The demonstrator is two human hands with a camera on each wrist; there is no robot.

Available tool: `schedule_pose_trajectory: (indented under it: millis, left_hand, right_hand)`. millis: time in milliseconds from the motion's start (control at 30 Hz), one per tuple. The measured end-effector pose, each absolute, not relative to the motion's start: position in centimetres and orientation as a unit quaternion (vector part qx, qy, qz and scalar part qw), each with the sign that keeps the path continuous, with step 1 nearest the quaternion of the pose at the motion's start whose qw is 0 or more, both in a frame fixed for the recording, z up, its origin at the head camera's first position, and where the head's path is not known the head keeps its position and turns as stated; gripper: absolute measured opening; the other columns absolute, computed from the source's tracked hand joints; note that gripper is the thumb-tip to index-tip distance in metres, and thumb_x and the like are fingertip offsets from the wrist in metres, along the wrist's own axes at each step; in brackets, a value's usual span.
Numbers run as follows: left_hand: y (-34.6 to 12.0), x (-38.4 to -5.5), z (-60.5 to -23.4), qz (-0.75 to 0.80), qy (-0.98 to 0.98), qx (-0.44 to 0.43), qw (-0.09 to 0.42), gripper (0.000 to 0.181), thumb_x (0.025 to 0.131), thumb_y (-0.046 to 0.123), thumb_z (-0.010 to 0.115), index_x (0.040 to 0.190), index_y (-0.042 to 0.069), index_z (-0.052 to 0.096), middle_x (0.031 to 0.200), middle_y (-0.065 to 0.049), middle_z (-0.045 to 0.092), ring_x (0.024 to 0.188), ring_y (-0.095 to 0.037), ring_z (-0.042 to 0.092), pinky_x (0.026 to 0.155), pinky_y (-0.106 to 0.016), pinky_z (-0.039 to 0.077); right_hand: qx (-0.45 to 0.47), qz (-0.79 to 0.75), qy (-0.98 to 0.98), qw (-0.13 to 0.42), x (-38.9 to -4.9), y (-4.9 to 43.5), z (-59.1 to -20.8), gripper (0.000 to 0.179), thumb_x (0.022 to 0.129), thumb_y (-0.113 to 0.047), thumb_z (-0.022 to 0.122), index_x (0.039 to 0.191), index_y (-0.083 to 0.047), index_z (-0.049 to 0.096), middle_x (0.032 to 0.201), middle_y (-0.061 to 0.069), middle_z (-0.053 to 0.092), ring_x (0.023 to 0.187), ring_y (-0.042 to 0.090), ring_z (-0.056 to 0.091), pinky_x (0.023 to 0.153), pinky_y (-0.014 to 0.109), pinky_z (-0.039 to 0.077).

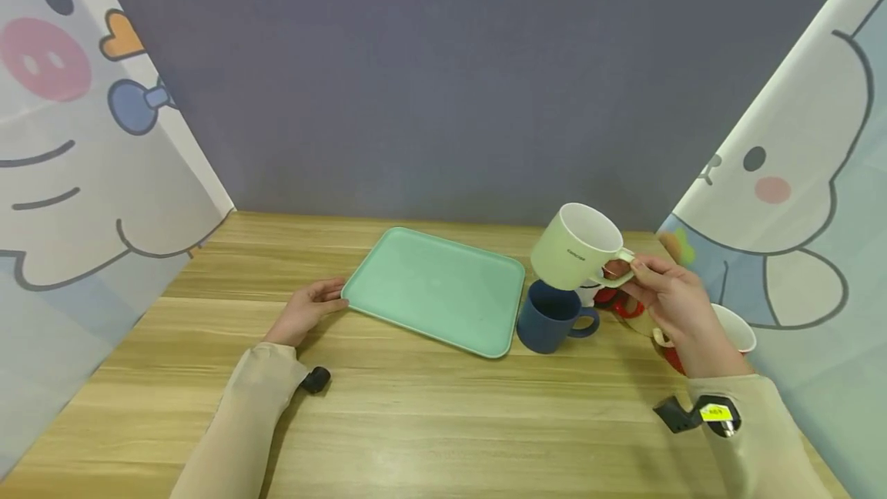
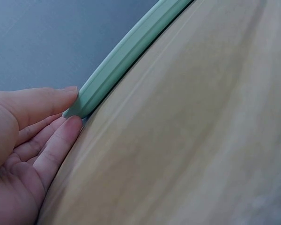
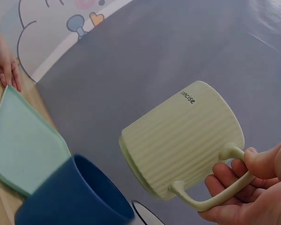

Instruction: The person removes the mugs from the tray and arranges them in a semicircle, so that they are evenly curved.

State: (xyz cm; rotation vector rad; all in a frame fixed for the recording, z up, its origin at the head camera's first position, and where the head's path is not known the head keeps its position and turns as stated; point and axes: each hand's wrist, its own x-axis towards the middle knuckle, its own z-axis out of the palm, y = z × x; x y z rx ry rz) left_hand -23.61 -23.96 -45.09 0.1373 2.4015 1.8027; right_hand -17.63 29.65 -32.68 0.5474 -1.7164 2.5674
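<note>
A pale green ribbed mug (image 1: 564,252) with a white inside is tilted above the right side of the table. My right hand (image 1: 668,291) grips it by its handle (image 3: 220,197). The word "concise" is printed near its rim in the right wrist view. Below the raised mug, a dark blue mug (image 1: 547,322) stands beside the tray's right edge. The mint green tray (image 1: 436,291) lies flat on the table. My left hand (image 1: 315,306) holds the tray's near left corner, with thumb and fingers on either side of it in the left wrist view.
On the right, a white-lined mug (image 1: 736,328) stands partly behind my right forearm. More cups, including one with a red handle (image 1: 629,309), cluster behind my right hand. A grey panel (image 1: 443,83) closes the back, with cartoon-printed sheets at both sides of the wooden table (image 1: 416,422).
</note>
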Motion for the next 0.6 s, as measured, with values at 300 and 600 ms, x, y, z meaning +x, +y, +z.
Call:
schedule_pose_trajectory:
  millis: [300,600]
  left_hand:
    - [-23.5,-23.3,-44.7,0.598,0.797,0.044,0.07,0.058,0.099,0.013,0.064,0.147,-0.007,0.039,0.144,-0.027,0.047,0.132,-0.038,0.045,0.1,-0.029,0.046]
    - [-23.8,-23.5,-44.6,0.597,0.798,0.042,0.07,0.058,0.099,0.013,0.064,0.148,-0.006,0.04,0.144,-0.027,0.046,0.132,-0.038,0.044,0.1,-0.029,0.046]
  right_hand:
    - [0.153,0.838,-0.523,0.031,-14.9,33.6,-33.9,0.028,0.101,0.01,0.042,0.092,0.007,0.069,0.098,0.011,0.072,0.092,0.02,0.07,0.08,0.026,0.057]
    - [0.237,0.849,-0.471,-0.016,-12.6,37.3,-35.8,0.04,0.102,0.016,0.024,0.101,0.017,0.064,0.106,0.025,0.07,0.107,0.028,0.066,0.092,0.032,0.054]
